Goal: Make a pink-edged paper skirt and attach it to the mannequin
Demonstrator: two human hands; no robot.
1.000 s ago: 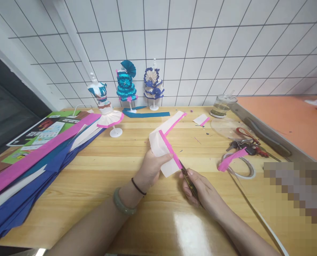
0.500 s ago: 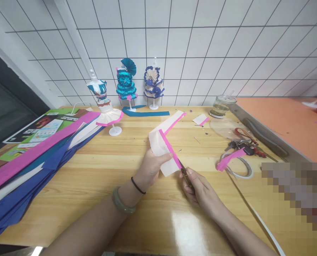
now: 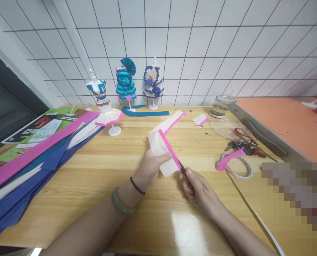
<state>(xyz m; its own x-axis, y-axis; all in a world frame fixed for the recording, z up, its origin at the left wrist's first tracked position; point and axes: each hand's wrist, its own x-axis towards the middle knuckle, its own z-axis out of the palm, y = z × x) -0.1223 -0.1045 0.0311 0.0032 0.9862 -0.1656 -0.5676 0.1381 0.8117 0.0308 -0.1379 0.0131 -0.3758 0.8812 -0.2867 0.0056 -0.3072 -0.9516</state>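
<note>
A folded white paper strip (image 3: 158, 143) with a pink edge lies bent across the middle of the table. My left hand (image 3: 151, 167) grips its near end, the thumb pressed on top by the pink border. In my right hand (image 3: 197, 185) is a pair of scissors (image 3: 184, 171), held by the handles. The blades touch the pink edge close to the strip's lower corner. Part of the handles is hidden by my fingers. A short piece of the same white and pink paper (image 3: 200, 119) lies farther back.
Three small dress forms (image 3: 104, 102) in paper clothes stand at the back left. Long coloured paper strips (image 3: 41, 153) lie at left over a printed sheet. At right are a tape roll (image 3: 250, 170), keys (image 3: 250, 149), a pink scrap (image 3: 229, 160) and a glass jar (image 3: 221, 106).
The view has shifted slightly. My hands, the paper strip and the scissors stay in nearly the same places.
</note>
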